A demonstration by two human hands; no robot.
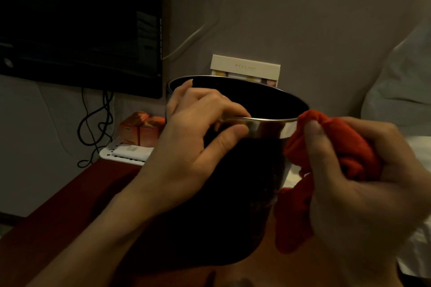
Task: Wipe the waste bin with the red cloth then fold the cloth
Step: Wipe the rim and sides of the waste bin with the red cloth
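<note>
A black waste bin (pixel 233 193) with a shiny metal rim band stands in the middle of the view, its open mouth tilted toward me. My left hand (pixel 196 137) grips the near rim, thumb on the metal band outside and fingers curled over the edge. My right hand (pixel 363 184) holds the bunched red cloth (pixel 326 147) and presses it against the right side of the rim. A loose end of the cloth hangs down beside the bin wall.
A dark monitor (pixel 79 23) with dangling cables fills the upper left. Behind the bin are a cream box (pixel 245 69), an orange carton (pixel 140 128) and a white tray (pixel 126 152). The bin rests on a reddish-brown surface (pixel 70 205). White bedding (pixel 401 86) lies at right.
</note>
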